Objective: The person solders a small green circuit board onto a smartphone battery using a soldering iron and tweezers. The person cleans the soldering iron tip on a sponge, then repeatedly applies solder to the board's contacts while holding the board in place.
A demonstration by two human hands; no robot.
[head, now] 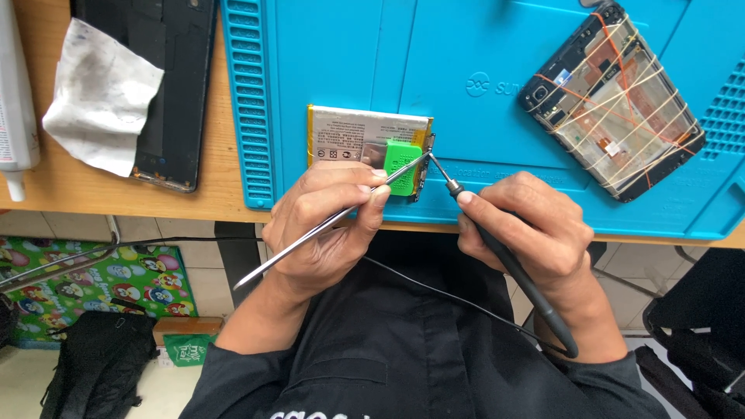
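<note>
My left hand [330,225] grips long metal tweezers [310,237], whose tips reach a small green piece [402,161] lying on a flat phone battery [349,136]. My right hand [531,229] holds a black soldering iron [512,268]; its thin tip touches the battery's right edge next to the tweezer tips. The battery rests on a blue work mat [481,70] near the table's front edge. A black cable trails from the iron across my dark clothing.
An opened phone [613,105] wrapped in rubber bands lies on the mat at the right. A dark phone panel [167,85] with a stained white cloth [97,97] on it sits at the left, beside a white bottle [14,101].
</note>
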